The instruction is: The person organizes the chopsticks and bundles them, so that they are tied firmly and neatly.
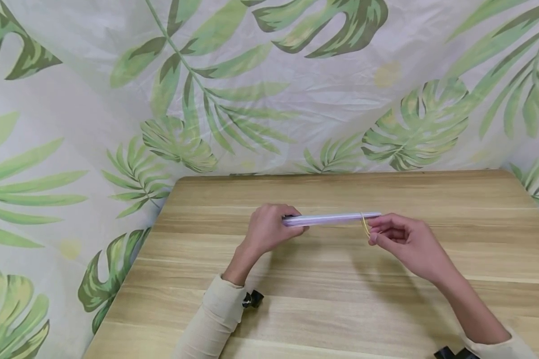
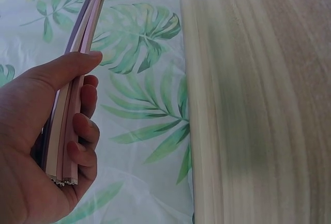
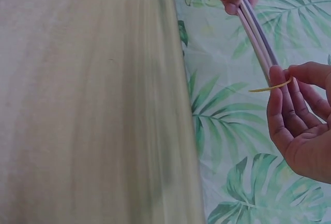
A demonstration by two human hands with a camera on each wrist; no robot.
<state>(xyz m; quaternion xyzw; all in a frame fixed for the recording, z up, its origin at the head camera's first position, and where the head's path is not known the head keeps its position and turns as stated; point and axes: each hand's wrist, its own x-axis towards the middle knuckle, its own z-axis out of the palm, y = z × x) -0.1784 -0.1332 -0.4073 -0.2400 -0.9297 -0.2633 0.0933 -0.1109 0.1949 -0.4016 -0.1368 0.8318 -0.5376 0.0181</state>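
Observation:
My left hand (image 1: 267, 227) grips one end of a bundle of long slim sticks (image 1: 328, 219) in pink, white and purple. In the left wrist view the thumb lies across the sticks (image 2: 66, 125) and the fingers curl round behind them; their lower ends show just below the hand. At the bundle's other end, my right hand (image 1: 408, 244) pinches a thin yellow rubber band (image 1: 365, 225) between thumb and fingertips. As the right wrist view shows, the band (image 3: 269, 88) crosses the sticks near their tips, part of it sticking out past them.
Below both hands is a wood-grain table (image 1: 319, 309). Leaf-print cloth (image 1: 332, 109) hangs behind its back edge and along the left side. Black mounts sit at the left wrist (image 1: 253, 299) and the right wrist (image 1: 455, 353).

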